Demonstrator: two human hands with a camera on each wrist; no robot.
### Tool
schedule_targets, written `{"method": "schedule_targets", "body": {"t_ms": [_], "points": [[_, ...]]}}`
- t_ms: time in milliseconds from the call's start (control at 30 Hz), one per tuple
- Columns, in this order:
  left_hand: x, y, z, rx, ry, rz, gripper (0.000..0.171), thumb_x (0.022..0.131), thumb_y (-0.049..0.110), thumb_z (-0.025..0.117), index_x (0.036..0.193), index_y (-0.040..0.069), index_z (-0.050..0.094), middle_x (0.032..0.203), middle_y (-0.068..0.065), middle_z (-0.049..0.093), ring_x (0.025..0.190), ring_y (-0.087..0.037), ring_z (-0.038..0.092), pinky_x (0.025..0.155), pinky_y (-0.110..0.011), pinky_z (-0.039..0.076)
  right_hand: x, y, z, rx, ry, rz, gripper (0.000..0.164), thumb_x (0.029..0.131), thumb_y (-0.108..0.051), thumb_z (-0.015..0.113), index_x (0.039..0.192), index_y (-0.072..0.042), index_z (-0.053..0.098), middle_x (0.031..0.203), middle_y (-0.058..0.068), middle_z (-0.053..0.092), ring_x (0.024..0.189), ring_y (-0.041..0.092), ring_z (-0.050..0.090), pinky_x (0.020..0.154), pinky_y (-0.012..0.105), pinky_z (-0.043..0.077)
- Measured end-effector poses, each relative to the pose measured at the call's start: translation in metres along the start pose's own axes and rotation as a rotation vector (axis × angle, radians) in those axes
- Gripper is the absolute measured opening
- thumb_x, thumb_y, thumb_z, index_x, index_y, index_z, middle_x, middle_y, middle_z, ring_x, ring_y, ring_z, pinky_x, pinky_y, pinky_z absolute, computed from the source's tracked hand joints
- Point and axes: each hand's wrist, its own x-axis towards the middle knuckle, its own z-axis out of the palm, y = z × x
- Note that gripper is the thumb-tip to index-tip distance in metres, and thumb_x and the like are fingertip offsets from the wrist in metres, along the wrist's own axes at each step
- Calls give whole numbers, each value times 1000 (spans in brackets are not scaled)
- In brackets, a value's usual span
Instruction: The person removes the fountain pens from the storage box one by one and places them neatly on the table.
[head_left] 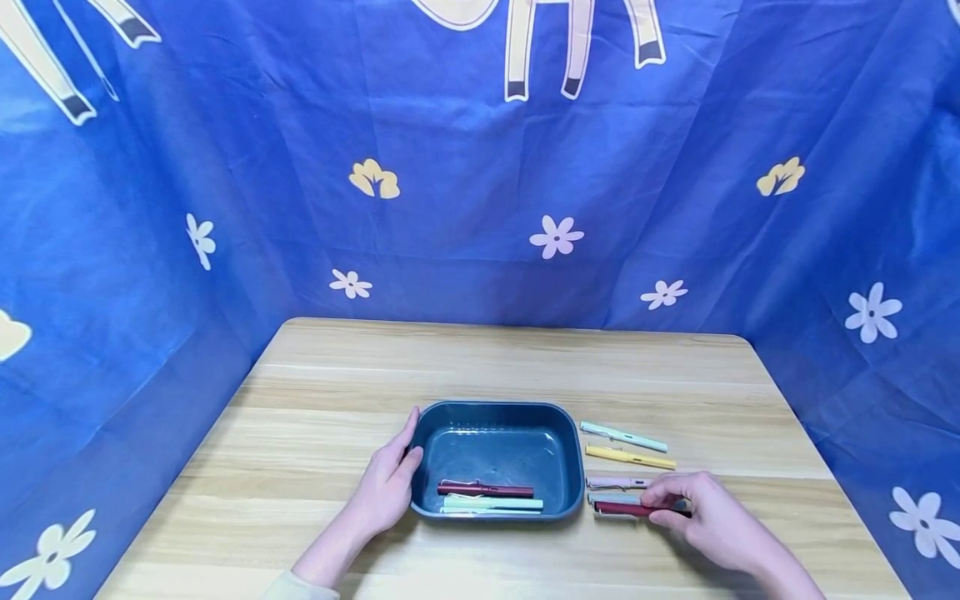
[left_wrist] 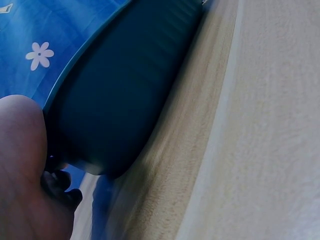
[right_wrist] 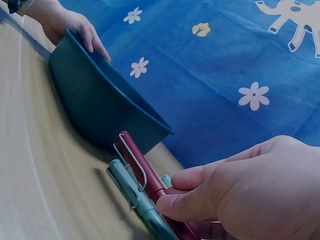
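Note:
My left hand (head_left: 386, 483) grips the left rim of a dark teal plastic tub (head_left: 573, 467), thumb over the edge. Inside the tub, a dark red pen (head_left: 487, 490) lies above pale green pens (head_left: 495, 503) along the near wall. To the tub's right, my right hand (head_left: 705, 512) pinches another red pen (head_left: 618, 509) between thumb and fingers. In the right wrist view, this red pen (right_wrist: 136, 157) lies alongside a grey-green pen (right_wrist: 132, 187), clips uppermost. The hand partly hides both, plus the lilac pen (head_left: 611, 482) just beyond.
A yellow pen (head_left: 630, 456) and a mint pen (head_left: 622, 437) lie farther back, right of the tub. Everything stands on a wood-grain table (head_left: 337, 367) with rounded far corners. A blue patterned cloth (head_left: 465, 217) encloses the back and sides.

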Motion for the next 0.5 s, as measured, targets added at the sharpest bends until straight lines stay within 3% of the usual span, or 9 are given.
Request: {"method": "schedule_targets", "body": {"t_ms": [233, 500], "points": [[0, 1, 0, 2, -2, -14, 57, 109, -2, 45, 163, -8, 27, 167, -23, 31, 153, -35, 31, 117, -11, 14, -5, 7, 8, -9, -10, -32, 23, 88, -1, 82, 96, -23, 78, 101, -12, 73, 94, 5, 67, 78, 27, 59], [-1, 0, 0, -8, -1, -8, 58, 108, -2, 45, 162, -9, 27, 166, -25, 32, 152, -36, 31, 117, -11, 14, -5, 11, 13, 32, -43, 28, 21, 89, 1, 81, 95, -19, 79, 98, -10, 73, 87, 2, 65, 71, 25, 58]]}}
